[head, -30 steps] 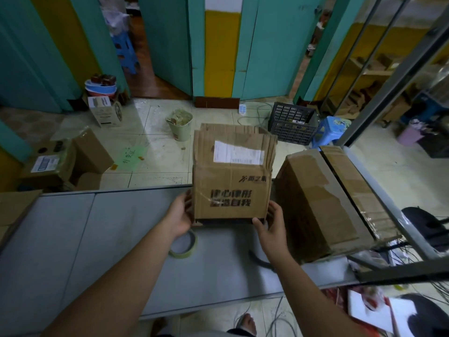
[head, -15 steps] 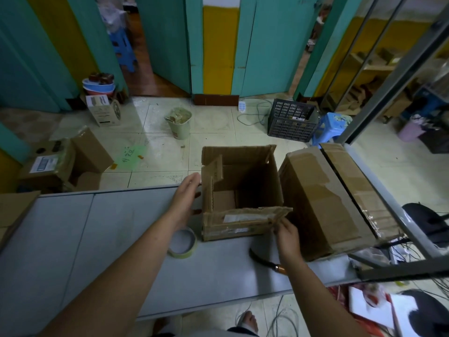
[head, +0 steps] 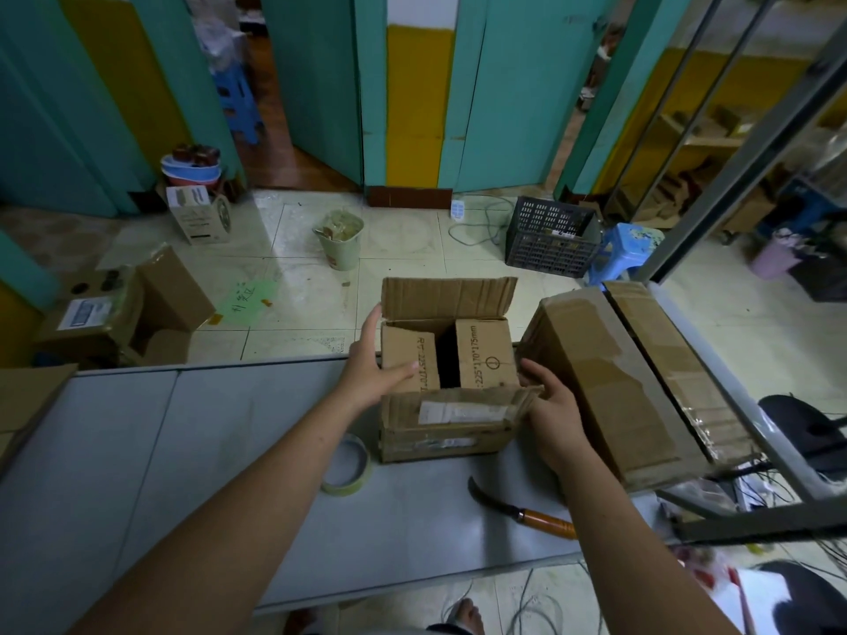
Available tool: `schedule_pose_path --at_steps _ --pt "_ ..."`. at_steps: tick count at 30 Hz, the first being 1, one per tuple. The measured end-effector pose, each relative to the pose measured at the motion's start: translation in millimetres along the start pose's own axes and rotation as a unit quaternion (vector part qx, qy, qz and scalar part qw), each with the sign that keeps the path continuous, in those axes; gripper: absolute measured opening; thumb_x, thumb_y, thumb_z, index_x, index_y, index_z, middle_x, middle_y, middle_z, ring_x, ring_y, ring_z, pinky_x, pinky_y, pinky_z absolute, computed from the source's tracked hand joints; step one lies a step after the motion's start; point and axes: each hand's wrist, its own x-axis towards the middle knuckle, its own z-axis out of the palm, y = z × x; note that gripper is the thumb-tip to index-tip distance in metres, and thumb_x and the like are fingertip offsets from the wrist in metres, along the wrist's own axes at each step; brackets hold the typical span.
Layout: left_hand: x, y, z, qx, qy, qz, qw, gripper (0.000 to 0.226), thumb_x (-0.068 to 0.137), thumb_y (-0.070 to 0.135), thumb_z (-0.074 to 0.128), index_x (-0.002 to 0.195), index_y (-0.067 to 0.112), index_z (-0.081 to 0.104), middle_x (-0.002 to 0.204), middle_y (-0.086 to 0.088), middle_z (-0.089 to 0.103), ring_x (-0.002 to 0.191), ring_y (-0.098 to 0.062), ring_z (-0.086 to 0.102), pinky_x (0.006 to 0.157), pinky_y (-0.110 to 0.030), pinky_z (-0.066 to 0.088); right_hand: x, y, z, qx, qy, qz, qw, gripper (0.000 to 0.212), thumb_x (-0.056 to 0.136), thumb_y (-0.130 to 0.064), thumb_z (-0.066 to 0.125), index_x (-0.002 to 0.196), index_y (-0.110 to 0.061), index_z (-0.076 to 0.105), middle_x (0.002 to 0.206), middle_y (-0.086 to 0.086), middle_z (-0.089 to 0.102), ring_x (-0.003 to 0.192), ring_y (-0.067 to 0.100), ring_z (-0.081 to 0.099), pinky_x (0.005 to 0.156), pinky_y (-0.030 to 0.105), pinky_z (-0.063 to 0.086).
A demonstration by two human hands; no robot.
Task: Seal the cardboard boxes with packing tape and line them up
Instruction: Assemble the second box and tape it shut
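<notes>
A gray table stands in front of the person. An open box made of brown cardboard sits near the far edge of the tabletop, a bit right of the middle. Its back flap sticks up. The two small side flaps are folded in over the top, with a dark gap between them. The front flap leans out toward the person.

The left hand is spread wide and flat. Its thumb lies on the left small flap and its fingers reach up beside the box's left side. The right hand holds the right end of the front flap, with the thumb on top and the fingers curled round it.

A roll of tape lies flat on the tabletop, just beside the box's near left corner. A knife with a wooden handle lies nearer the front edge, under the right arm.

A big taped box lies by the right edge of the tabletop, close to the right hand. Another long box lies right against its far side.

On the floor behind the table are a green bucket, a black crate and a blue stool.
</notes>
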Motion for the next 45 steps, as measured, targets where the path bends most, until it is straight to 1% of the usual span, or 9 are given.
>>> schedule_pose_path --at_steps 4,7,17,21,25,28,35,42,45 --pt "8.5 0.6 3.1 -0.094 0.019 -0.011 0.995 0.098 0.082 0.011 0.091 0.153 0.038 0.029 0.145 -0.002 0.046 0.142 -0.030 0.041 0.116 -0.050 0.043 -6.0 10.4 18.8 -0.081 0.156 -0.087 0.981 0.023 0.106 -0.021 0.058 0.123 -0.031 0.068 0.111 -0.009 0.073 0.099 0.002 0.070 0.081 0.024 0.060" --pt "7.5 -3.3 4.0 -0.107 0.013 -0.015 0.994 0.086 0.081 0.010 0.092 0.140 0.036 0.036 0.130 0.003 0.052 0.135 -0.030 0.050 0.103 -0.045 0.054 -12.3 15.2 37.7 -0.095 0.236 -0.145 0.956 0.032 0.108 -0.014 0.046 0.110 -0.043 0.062 0.106 -0.013 0.069 0.095 -0.005 0.065 0.073 0.010 0.052" --pt "15.4 2.0 -10.6 -0.050 0.002 0.075 0.996 0.099 0.079 0.006 0.093 0.151 0.027 0.030 0.143 0.001 0.052 0.126 0.001 0.051 0.101 -0.012 0.047 -14.6 10.3 26.2 -0.342 0.130 -0.314 0.876 0.070 0.084 0.011 0.064 0.141 -0.028 0.053 0.143 -0.004 0.045 0.132 0.010 0.047 0.112 0.030 0.048" --pt "23.6 17.7 -15.5 -0.018 0.029 0.076 0.997 0.047 0.103 0.008 0.066 0.139 0.036 0.056 0.128 0.020 0.060 0.128 -0.003 0.059 0.093 -0.015 0.048 -22.0 9.9 21.9 -0.415 0.082 -0.395 0.816 0.053 0.089 -0.010 0.064 0.141 -0.018 0.061 0.151 0.002 0.046 0.138 0.022 0.043 0.111 0.040 0.043" --pt "22.8 16.9 -23.0 0.025 -0.058 0.064 0.996 0.043 0.097 -0.008 0.060 0.113 0.026 0.080 0.135 0.002 0.062 0.131 -0.020 0.056 0.117 -0.046 0.046 -18.5 10.8 12.0 -0.481 0.049 -0.284 0.828 0.053 0.096 -0.004 0.049 0.147 -0.019 0.060 0.161 0.005 0.043 0.151 0.029 0.030 0.119 0.057 0.034" --pt "12.4 17.4 -35.8 -0.059 -0.138 0.008 0.989 0.035 0.101 0.014 0.054 0.117 0.029 0.081 0.152 0.009 0.049 0.142 -0.020 0.046 0.122 -0.053 0.038 -14.3 13.0 3.7 -0.438 0.015 -0.225 0.870 0.050 0.102 -0.001 0.047 0.146 -0.022 0.060 0.165 0.000 0.036 0.154 0.022 0.026 0.125 0.055 0.028" --pt "-7.0 -0.4 -31.6 0.105 -0.132 0.075 0.983 0.043 0.088 0.043 0.085 0.126 0.045 0.063 0.174 0.020 0.003 0.153 -0.003 0.011 0.124 -0.037 0.018 -18.4 11.9 22.2 -0.237 0.125 -0.141 0.953 0.045 0.105 -0.012 0.050 0.148 -0.025 0.049 0.135 -0.009 0.059 0.126 0.012 0.058 0.095 0.023 0.052" --pt "-19.3 -17.5 -11.2 0.084 -0.084 0.093 0.989 0.030 0.105 0.039 0.064 0.132 0.052 0.059 0.171 0.032 -0.014 0.154 0.002 0.000 0.120 -0.033 0.017 -5.9 -10.3 26.5 -0.489 -0.014 -0.231 0.841 0.053 0.101 -0.009 0.058 0.150 -0.029 0.055 0.162 -0.009 0.043 0.157 0.017 0.024 0.128 0.050 0.023" --pt "-21.3 -22.1 -14.4 0.084 -0.077 0.104 0.988 0.034 0.109 0.042 0.055 0.141 0.052 0.055 0.172 0.032 -0.009 0.156 0.003 -0.001 0.121 -0.031 0.014 -4.7 -14.9 28.4 -0.487 -0.026 -0.194 0.851 0.049 0.101 -0.009 0.057 0.148 -0.027 0.057 0.159 -0.010 0.047 0.156 0.020 0.028 0.127 0.053 0.025"
